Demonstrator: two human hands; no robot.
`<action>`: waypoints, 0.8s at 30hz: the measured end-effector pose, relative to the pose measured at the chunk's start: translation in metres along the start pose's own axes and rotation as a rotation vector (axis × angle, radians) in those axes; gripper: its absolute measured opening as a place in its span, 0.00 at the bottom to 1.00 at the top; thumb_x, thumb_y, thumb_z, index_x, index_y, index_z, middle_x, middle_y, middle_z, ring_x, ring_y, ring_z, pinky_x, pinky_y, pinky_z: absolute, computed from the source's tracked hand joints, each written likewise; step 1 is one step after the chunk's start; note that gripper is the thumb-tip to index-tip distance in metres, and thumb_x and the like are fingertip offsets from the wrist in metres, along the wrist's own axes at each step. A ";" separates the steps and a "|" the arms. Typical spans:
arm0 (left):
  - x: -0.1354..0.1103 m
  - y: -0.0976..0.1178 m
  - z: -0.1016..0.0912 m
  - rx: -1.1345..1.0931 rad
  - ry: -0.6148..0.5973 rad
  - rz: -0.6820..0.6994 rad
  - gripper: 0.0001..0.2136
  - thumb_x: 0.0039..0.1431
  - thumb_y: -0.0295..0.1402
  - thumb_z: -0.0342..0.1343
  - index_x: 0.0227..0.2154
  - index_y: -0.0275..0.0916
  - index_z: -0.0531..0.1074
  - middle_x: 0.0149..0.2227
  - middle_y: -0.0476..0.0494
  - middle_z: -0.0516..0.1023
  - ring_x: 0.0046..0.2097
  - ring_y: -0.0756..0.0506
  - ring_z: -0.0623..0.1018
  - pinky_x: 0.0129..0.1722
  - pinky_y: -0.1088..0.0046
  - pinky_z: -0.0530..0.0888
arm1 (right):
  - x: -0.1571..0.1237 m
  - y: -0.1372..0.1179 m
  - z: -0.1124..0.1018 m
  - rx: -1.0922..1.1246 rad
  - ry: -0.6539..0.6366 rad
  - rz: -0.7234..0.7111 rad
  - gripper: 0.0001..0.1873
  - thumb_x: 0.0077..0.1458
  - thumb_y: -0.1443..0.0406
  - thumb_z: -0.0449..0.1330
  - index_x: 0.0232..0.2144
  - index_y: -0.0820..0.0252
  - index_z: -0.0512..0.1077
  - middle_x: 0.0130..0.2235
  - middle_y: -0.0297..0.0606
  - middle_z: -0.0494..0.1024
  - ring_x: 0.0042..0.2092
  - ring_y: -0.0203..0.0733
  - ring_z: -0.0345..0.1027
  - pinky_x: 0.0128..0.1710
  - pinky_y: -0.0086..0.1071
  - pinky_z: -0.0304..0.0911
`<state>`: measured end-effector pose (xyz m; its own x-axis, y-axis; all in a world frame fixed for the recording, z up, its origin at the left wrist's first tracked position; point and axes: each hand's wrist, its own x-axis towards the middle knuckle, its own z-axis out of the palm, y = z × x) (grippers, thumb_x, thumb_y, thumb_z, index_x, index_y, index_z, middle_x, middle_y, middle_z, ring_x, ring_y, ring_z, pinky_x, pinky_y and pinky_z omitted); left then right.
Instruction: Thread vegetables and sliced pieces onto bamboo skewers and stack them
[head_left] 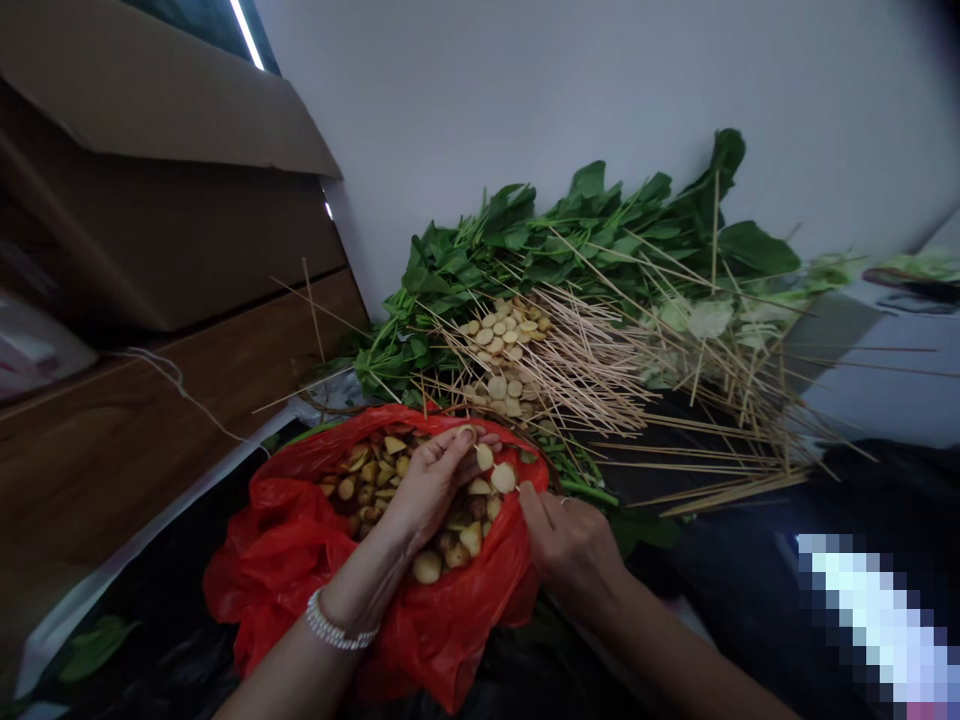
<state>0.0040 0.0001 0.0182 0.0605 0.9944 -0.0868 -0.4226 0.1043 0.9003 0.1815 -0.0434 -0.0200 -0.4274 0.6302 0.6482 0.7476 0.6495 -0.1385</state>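
A red plastic bag (285, 560) lies open in front of me, full of small potato pieces (375, 470), sliced and yellow-brown. My left hand (431, 485) reaches over the bag, fingers pinched on a pale potato slice (484, 456). My right hand (566, 535) is closed on a thin bamboo skewer (517, 485) that carries two slices, its tip toward the left hand. Behind the bag lies a pile of finished potato skewers (510, 350).
Many bamboo skewers (712, 440) fan out to the right over dark sheeting. A heap of leafy greens (585, 240) rests against the white wall. Cardboard boxes (165, 170) and a wooden panel stand at the left. A loose leaf (97, 645) lies at lower left.
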 end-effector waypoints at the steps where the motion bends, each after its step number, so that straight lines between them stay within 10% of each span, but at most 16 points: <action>1: 0.000 0.000 0.000 -0.001 -0.003 0.002 0.14 0.49 0.39 0.66 0.35 0.35 0.76 0.38 0.40 0.83 0.41 0.45 0.82 0.41 0.74 0.76 | 0.001 0.000 0.000 0.035 -0.010 0.022 0.18 0.60 0.73 0.45 0.40 0.70 0.75 0.26 0.45 0.76 0.23 0.38 0.64 0.24 0.30 0.53; 8: 0.001 0.000 0.000 -0.037 -0.004 -0.030 0.14 0.46 0.38 0.68 0.35 0.35 0.77 0.37 0.41 0.83 0.38 0.46 0.82 0.39 0.73 0.77 | 0.014 -0.008 -0.005 0.873 -0.183 0.498 0.18 0.64 0.61 0.47 0.28 0.60 0.71 0.20 0.30 0.69 0.23 0.35 0.62 0.24 0.26 0.56; 17: -0.002 -0.002 0.002 0.012 -0.027 -0.007 0.14 0.49 0.39 0.66 0.35 0.35 0.77 0.38 0.39 0.83 0.42 0.44 0.82 0.41 0.74 0.77 | 0.004 -0.003 -0.004 0.187 -0.062 0.139 0.15 0.60 0.68 0.47 0.35 0.67 0.74 0.25 0.42 0.75 0.25 0.39 0.65 0.27 0.30 0.56; 24: -0.002 -0.001 0.001 -0.007 -0.036 -0.030 0.13 0.48 0.38 0.66 0.35 0.36 0.77 0.37 0.40 0.83 0.42 0.44 0.81 0.41 0.74 0.77 | 0.014 -0.003 -0.009 0.934 -0.231 0.553 0.16 0.62 0.60 0.49 0.26 0.59 0.70 0.19 0.29 0.66 0.21 0.33 0.57 0.23 0.26 0.55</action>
<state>0.0054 -0.0024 0.0183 0.1059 0.9895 -0.0982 -0.4267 0.1344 0.8944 0.1774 -0.0401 -0.0037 -0.3105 0.9331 0.1816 0.2284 0.2587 -0.9386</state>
